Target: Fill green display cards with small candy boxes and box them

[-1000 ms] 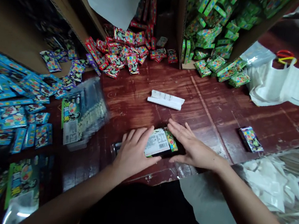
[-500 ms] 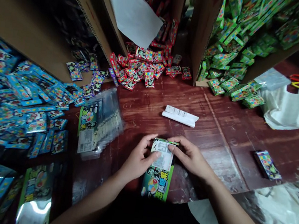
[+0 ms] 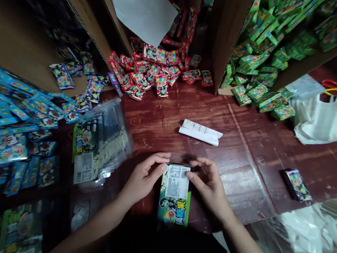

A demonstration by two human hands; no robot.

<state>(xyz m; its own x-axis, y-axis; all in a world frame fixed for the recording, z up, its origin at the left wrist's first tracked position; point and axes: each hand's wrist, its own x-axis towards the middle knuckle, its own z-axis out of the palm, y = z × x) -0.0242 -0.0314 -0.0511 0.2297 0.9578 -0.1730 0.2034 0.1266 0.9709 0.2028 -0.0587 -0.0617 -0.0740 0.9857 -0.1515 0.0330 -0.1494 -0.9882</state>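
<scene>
In front of my body lies a green and black printed candy bag with a white label near its top end. My left hand pinches the upper left corner of the bag between thumb and fingers. At the upper right corner my right hand does the same, its thumb on the label's edge. A clear strip of film seems to stretch between the fingertips. Just beyond the hands is a folded white paper. To the left a fanned stack of similar clear-topped bags lies on the table.
Cardboard boxes spill red packets, green packets and purple packets at the back. Blue packets heap at left. At right are a small dark packet, white bags, scissors handles and a plastic sack.
Both hands have slid outward to the bag's top corners, so more of the label shows. My view has shifted slightly. The surrounding piles look the same.
</scene>
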